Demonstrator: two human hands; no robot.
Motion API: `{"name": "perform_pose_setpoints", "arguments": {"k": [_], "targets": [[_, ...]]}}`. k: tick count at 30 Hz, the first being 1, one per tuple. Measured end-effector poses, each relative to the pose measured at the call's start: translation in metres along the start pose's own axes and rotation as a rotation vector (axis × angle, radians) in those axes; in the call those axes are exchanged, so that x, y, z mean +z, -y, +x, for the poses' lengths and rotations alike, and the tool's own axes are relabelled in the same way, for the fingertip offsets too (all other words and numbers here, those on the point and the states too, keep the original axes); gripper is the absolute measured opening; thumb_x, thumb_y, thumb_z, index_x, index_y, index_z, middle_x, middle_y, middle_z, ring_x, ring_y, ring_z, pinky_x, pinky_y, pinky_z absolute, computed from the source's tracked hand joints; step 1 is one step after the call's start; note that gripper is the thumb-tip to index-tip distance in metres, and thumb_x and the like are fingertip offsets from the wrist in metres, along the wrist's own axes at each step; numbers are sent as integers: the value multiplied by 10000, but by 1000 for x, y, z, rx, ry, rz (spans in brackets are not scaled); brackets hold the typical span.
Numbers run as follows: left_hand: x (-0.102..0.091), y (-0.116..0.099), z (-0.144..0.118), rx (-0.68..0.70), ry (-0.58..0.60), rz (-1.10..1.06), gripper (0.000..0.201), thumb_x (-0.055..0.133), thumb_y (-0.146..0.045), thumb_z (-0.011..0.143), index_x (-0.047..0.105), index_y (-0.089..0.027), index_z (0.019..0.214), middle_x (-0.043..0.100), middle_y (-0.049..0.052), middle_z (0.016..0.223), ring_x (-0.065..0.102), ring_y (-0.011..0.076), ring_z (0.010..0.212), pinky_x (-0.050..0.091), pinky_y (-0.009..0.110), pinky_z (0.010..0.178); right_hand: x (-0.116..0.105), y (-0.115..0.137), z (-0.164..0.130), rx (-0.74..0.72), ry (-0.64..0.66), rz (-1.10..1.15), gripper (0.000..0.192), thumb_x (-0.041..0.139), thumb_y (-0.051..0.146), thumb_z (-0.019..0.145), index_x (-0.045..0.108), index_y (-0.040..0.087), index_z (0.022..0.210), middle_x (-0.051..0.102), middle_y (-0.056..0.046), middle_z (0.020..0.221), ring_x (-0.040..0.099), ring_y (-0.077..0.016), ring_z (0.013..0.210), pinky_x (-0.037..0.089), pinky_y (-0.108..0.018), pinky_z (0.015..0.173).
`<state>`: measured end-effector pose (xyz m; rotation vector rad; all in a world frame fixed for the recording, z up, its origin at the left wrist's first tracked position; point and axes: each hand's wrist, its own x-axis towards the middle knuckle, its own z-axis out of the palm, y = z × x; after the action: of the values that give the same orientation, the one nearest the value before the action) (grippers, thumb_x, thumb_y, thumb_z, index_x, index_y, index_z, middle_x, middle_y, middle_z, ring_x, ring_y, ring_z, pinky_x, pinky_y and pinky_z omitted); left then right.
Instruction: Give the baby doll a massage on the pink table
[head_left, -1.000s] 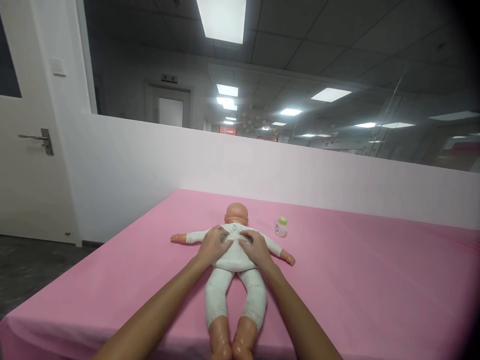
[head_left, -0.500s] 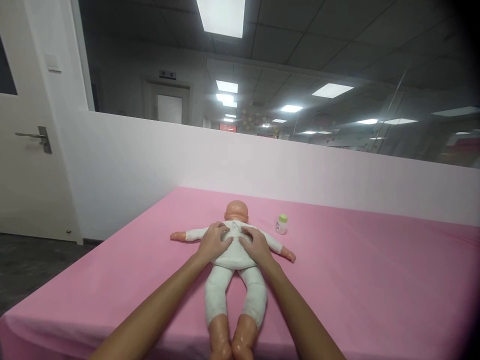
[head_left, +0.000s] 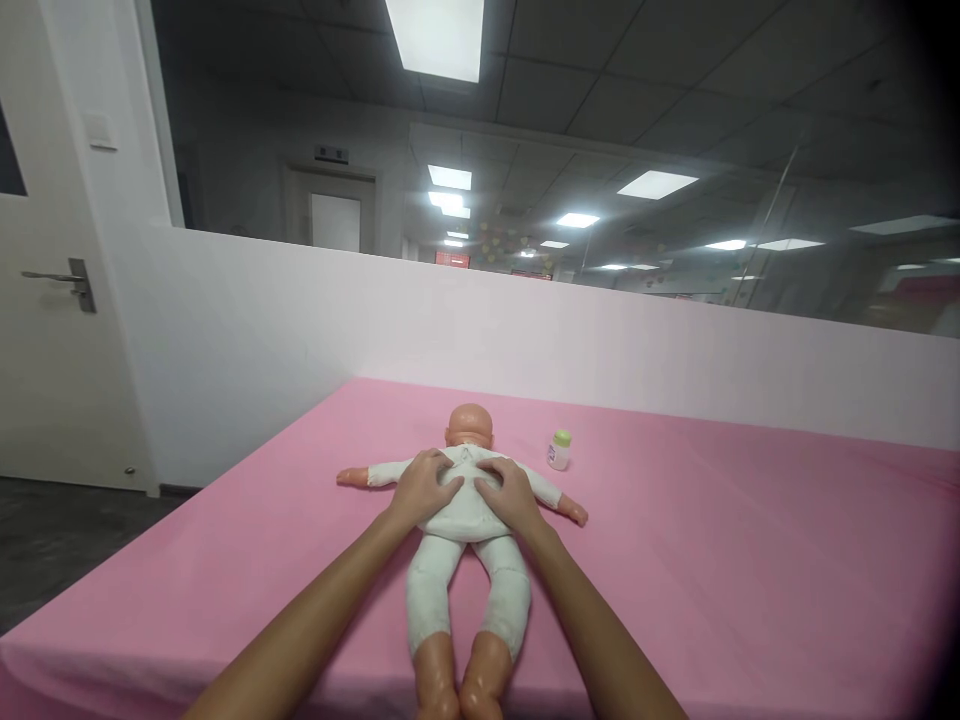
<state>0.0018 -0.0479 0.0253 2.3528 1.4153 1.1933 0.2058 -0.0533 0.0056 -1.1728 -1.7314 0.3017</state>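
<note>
A baby doll (head_left: 465, 500) lies on its back on a pink-covered counter (head_left: 712, 560), dressed in a white one-piece suit that leaves its bald plastic head, small hands and feet bare. Its long axis runs straight away from the person, head at the far end and feet at the near edge of the counter, while its arms stick out to either side. The left hand (head_left: 421, 488) rests on the doll's chest on one side and the right hand (head_left: 504, 492) on the other, both palm down with the fingers (head_left: 442, 468) spread and slightly curled, pressing on the white cloth rather than closed around anything; the two thumbs lie close together over the middle of the chest. A small white bottle (head_left: 559, 451) with a pale green cap stands upright on the counter just beyond the doll's outstretched arm, near its head and apart from it. The pink cover is smooth. Behind the counter runs a low white wall (head_left: 525, 330) topped with glass, through which a dim room with lit ceiling panels shows. A white door (head_left: 45, 330) with a metal handle stands at the left.
</note>
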Motion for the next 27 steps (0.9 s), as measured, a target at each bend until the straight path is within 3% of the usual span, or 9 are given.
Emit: {"name": "perform_pose_setpoints", "arguments": {"k": [4, 8, 10, 16, 23, 27], "targets": [[1, 0, -1, 7, 5, 10, 335, 653, -408, 865, 718, -196, 1117, 700, 113, 1219, 612, 315, 1167, 461, 446, 1011, 1, -2, -1, -19, 12, -27, 375, 660, 257, 808, 724, 218, 1176, 726, -78, 1212, 636, -281, 1178, 458, -462, 1075], [-2, -4, 0, -22, 15, 41, 254, 661, -422, 852, 734, -203, 956, 726, 91, 1005, 658, 296, 996, 495, 418, 903, 1, -1, 1, -55, 42, -32, 271, 651, 234, 796, 741, 224, 1052, 744, -64, 1091, 655, -273, 1084, 491, -444, 1010], [-3, -6, -1, -19, 8, 49, 234, 660, -406, 853, 736, -206, 947, 724, 89, 998, 654, 297, 1007, 492, 416, 906, 0, 2, 1, -72, 27, -26, 215, 648, 222, 783, 722, 218, 984, 736, -57, 1027, 655, -266, 1033, 505, -435, 975], [1, -1, -1, 26, 20, 32, 375, 682, -401, 842, 711, -204, 1160, 679, 118, 1269, 596, 325, 1201, 464, 445, 1010, -1, 3, 0, -45, 55, -7, 378, 647, 228, 792, 689, 215, 1168, 701, -80, 1223, 616, -273, 1186, 451, -455, 1077], [4, -4, 1, -46, 1, 37, 219, 686, -317, 817, 721, -198, 998, 734, 82, 1008, 674, 287, 976, 495, 399, 860, 3, 6, 4, -26, 51, -46, 157, 614, 201, 771, 701, 218, 900, 737, -51, 944, 671, -262, 929, 524, -411, 881], [1, -7, -3, -40, 1, 43, 237, 673, -333, 835, 733, -202, 1023, 744, 91, 1069, 676, 301, 1033, 485, 406, 886, 1, 13, -1, -39, -7, -51, 233, 621, 206, 777, 702, 232, 993, 727, -56, 1054, 659, -271, 1029, 506, -430, 956]]}}
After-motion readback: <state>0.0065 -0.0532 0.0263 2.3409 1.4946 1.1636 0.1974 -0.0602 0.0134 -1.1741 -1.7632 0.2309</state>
